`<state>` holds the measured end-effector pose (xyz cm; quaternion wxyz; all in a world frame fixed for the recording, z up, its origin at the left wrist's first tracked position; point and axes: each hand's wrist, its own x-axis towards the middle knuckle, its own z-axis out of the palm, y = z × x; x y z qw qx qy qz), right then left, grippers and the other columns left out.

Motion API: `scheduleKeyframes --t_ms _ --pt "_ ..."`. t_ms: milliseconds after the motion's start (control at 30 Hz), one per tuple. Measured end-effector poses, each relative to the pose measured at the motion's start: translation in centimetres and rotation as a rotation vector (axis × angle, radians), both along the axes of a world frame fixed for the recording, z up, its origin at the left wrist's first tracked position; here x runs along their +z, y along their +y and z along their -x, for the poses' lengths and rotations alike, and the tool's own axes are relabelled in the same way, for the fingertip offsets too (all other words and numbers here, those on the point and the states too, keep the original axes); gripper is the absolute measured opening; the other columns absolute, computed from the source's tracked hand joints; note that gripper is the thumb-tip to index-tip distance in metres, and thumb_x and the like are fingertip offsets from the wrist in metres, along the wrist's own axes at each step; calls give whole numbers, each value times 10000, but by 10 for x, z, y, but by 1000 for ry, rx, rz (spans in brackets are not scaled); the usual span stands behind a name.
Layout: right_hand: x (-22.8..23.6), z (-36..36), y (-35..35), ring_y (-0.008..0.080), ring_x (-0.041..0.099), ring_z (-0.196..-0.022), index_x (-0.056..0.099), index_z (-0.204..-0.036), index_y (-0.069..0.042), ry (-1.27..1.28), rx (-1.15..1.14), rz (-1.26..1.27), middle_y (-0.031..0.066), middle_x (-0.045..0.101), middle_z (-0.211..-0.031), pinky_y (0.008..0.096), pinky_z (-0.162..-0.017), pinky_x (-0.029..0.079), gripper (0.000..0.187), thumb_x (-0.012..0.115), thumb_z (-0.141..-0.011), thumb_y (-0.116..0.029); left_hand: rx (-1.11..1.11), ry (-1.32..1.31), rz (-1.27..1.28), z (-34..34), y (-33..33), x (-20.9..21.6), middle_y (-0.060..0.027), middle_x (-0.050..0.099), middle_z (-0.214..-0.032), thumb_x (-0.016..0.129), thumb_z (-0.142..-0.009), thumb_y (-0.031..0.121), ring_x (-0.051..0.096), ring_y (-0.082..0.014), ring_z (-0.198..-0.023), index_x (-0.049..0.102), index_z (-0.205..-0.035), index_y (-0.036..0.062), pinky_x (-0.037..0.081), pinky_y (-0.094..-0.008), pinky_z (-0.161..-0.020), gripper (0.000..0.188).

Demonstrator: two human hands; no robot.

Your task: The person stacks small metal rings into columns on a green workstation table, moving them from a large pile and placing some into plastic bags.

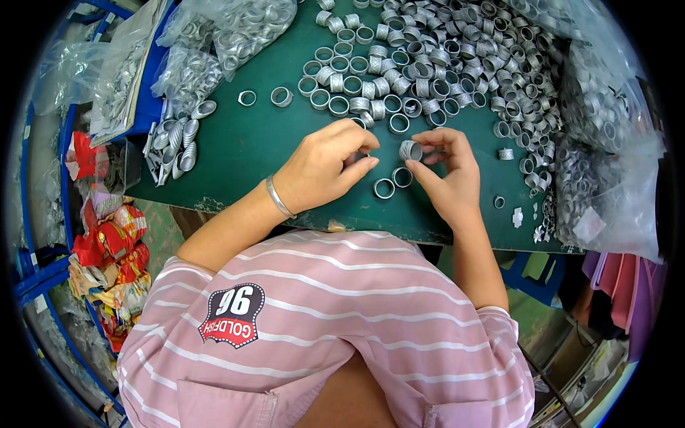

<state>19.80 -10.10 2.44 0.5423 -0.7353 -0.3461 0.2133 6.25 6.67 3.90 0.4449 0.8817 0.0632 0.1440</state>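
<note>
A silvery patterned metal ring (410, 150) is pinched between the thumb and fingers of my right hand (447, 167), just above the green tabletop. To its left, my left hand (325, 165) has its fingers curled and its thumb apart, with nothing visible between them. A metal bangle (278, 197) circles my left wrist. Between my hands and closer to me, a loose ring (384, 188) lies touching or almost touching another ring (402, 177). Beyond my fingers spreads a large heap of similar rings (428, 60), some on edge, some flat.
Clear plastic bags of metal pieces stand at the back left (242, 28) and right (606, 164). Spoon-shaped metal pieces (175, 146) lie at the left. Small metal scraps (517, 217) sit by the right front edge. Blue shelving (46, 285) and red-yellow wrappers (118, 242) are further left.
</note>
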Motion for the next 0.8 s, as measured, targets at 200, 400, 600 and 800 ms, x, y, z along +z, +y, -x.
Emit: scheduleKeyframes --t_ms 200,400,600,800 --pt "-2 22 0 234 581 -1012 425 -1095 -22 334 116 -451 155 562 -1086 334 -856 489 488 658 -697 138 -12 95 790 1 -11 -9 -104 605 -966 642 -832 15 621 -159 -885 493 -1049 -22 525 -276 -743 265" --pt "0 28 1 224 550 -1065 434 -1154 -7 306 130 -473 146 519 -1147 336 -883 474 409 569 -787 110 -58 -90 734 3 -17 -8 -129 580 -1083 678 -779 -34 612 -180 -940 449 -1114 -4 510 -295 -807 407" --pt "-1 22 -2 172 601 -918 487 -1133 6 851 174 -302 115 581 -1059 300 -775 520 290 576 -909 -155 -45 -183 289 8 -18 -1 -146 568 -1132 717 -721 -38 597 -176 -937 498 -1079 16 498 -281 -771 423" --pt "-4 34 1 207 599 -985 483 -1150 -49 1025 182 -586 130 590 -1100 315 -836 506 397 676 -803 -49 42 -336 192 8 -17 2 -115 567 -1010 740 -712 -8 563 -134 -815 538 -1019 32 478 -246 -674 370"
